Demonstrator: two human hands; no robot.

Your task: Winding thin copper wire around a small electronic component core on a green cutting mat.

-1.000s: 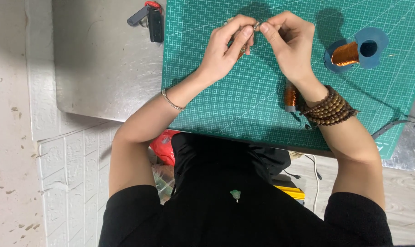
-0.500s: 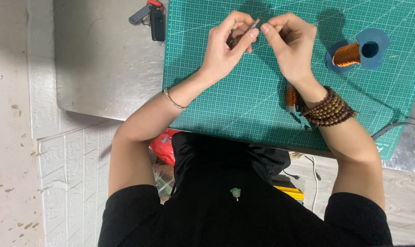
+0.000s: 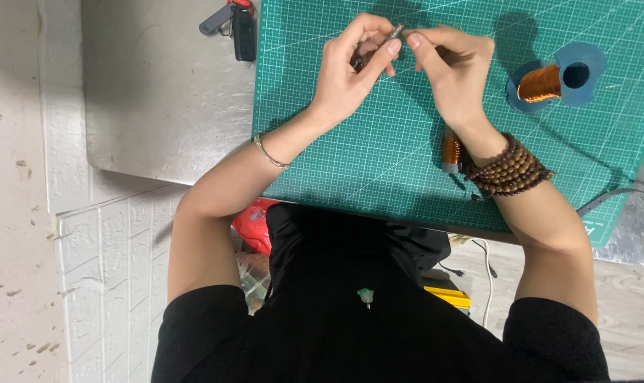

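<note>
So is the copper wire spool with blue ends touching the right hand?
Apart. The head view shows bare green cutting mat between the spool and the right hand.

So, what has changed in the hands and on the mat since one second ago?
Very little. Both hands stay raised over the green mat, fingertips together on a small grey piece. The left hand has turned slightly, so the piece now points up to the right; the right hand keeps its pinch. The copper wire spool, the small coil by the right wrist and the keys have not moved.
</note>
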